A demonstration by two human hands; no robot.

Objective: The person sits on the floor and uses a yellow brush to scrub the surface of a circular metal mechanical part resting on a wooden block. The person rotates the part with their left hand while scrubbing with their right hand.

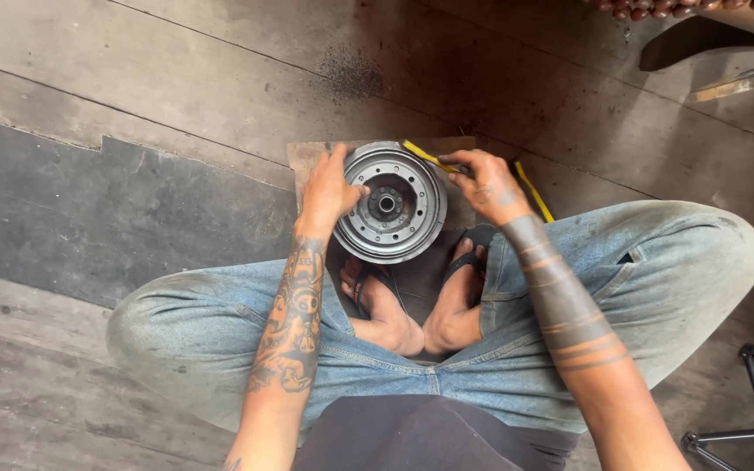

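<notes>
Left hand (332, 190) clasped on the near-left rim of a round grey metal hub (390, 204), thumb across its face; right hand (488, 186) pinched around a yellow-handled tool (429, 157) at the hub's far-right edge. Sat cross-legged in worn blue jeans (656, 279), bare feet in dark sandals (469, 262) just below the hub. Rested on a small wooden board (311, 157) over the plank floor (176, 70). Beyond, right, a second yellow tool (534, 192)
</notes>
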